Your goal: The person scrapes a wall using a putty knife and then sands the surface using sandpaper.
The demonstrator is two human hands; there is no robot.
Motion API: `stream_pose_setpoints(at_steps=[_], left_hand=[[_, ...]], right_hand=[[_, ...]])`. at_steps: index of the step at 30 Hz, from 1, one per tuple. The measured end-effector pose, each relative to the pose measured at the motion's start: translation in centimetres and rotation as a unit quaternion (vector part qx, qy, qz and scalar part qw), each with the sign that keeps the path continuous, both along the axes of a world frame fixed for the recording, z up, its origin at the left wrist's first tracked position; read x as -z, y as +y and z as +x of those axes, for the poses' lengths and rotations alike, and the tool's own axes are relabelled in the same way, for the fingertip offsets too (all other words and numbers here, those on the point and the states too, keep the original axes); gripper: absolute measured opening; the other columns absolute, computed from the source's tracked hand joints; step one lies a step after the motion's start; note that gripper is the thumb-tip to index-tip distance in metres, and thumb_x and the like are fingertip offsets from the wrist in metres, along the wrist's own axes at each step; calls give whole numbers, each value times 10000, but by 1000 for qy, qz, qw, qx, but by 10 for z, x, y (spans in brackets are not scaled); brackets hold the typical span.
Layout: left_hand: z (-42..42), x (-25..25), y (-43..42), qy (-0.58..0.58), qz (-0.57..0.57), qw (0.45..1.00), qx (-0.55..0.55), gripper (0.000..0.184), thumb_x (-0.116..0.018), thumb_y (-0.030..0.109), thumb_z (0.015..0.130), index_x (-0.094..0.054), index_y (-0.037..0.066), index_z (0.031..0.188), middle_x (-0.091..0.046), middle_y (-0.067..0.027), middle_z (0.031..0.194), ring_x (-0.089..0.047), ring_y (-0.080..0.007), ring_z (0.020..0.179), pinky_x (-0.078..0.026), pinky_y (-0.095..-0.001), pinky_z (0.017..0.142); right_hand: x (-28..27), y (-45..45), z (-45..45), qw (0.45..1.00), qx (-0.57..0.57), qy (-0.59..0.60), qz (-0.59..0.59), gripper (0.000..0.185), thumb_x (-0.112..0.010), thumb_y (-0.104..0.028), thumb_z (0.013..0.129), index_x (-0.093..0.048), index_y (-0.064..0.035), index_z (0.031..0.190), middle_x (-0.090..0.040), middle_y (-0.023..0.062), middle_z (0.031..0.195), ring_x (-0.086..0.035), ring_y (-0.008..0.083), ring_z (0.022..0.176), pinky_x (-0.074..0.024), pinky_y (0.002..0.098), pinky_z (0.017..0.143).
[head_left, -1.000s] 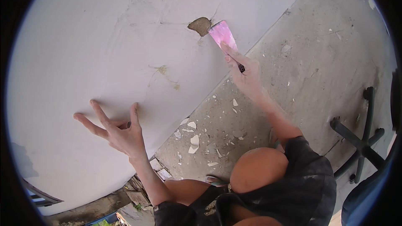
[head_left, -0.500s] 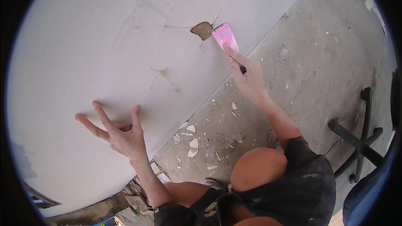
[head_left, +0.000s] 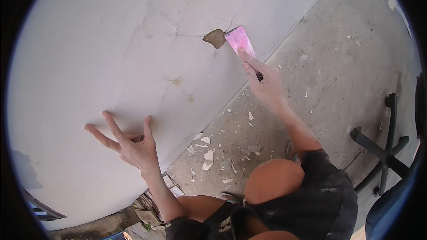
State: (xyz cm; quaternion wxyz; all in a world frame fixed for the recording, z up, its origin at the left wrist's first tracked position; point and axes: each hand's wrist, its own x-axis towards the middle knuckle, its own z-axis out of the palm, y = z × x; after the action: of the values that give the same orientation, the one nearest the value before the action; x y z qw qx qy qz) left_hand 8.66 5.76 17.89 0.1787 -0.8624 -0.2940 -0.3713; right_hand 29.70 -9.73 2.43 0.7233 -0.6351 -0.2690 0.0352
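Observation:
My right hand (head_left: 267,84) is wrapped round the handle of a scraper (head_left: 240,41) with a pink-smeared blade. The blade's edge touches the white wall (head_left: 89,62) at the right side of a brown hole (head_left: 215,38) where the surface has come off. Thin cracks run out from the hole. My left hand (head_left: 135,146) rests against the wall lower left, its fingers spread and fingertips on the surface; a small dark round thing shows between thumb and fingers, too small to make out.
White flakes (head_left: 207,159) lie scattered on the grey concrete floor (head_left: 320,84) along the wall's base. A black chair base (head_left: 386,155) stands at the right. Broken tiles and debris (head_left: 149,215) lie at the bottom left, near my knees.
The view has shifted slightly, so the hole and cracks appear a little lower. Both hands keep nearly the same pose, and the scraper's blade stays beside the hole.

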Motion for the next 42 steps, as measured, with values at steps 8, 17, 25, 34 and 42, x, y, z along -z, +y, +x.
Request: stream_pose_setpoints(at_steps=[8,17,25,34,42], left_hand=[[-3,1,-1,13,5,1000,1,915,-842,323,688,-365,198,1459,-108,-175,1557,-594,-127,748,-450,-223,473],[-1,0,-1,8,9,1000,-5,914,-843,328,683,-372,195,1455,-113,-181,1555,-619,-143,805,-451,-220,454],[-1,-1,-1,17,20,1000,-14,923,-845,319,682,-366,187,1459,-111,-184,1556,-607,-131,743,-428,-212,435],[3,-2,-6,11,14,1000,-1,921,-848,311,672,-373,207,1455,-112,-180,1556,-638,-174,951,-472,-212,459],[1,-2,-16,-26,-10,999,23,723,-822,222,719,-502,156,1363,-218,-188,1524,-586,-133,644,-412,-191,408]], right_hand=[[5,7,3,1000,7,-5,25,331,-553,-106,954,-585,-81,1282,-703,24,966,-412,20,619,-381,187,562],[3,-1,1,999,1,-9,31,349,-543,-85,949,-581,-111,1295,-679,-10,965,-388,25,624,-378,194,559],[-7,1,5,1000,-9,13,10,345,-538,-111,961,-579,-126,1303,-637,-41,867,-372,31,605,-374,194,554],[-11,6,17,998,26,-43,45,347,-541,-135,973,-565,-129,1319,-594,-69,852,-382,30,618,-375,183,581],[-14,-14,-3,999,-34,14,32,483,-446,-178,996,-315,-63,1447,-558,13,735,-451,81,603,-392,245,594]])
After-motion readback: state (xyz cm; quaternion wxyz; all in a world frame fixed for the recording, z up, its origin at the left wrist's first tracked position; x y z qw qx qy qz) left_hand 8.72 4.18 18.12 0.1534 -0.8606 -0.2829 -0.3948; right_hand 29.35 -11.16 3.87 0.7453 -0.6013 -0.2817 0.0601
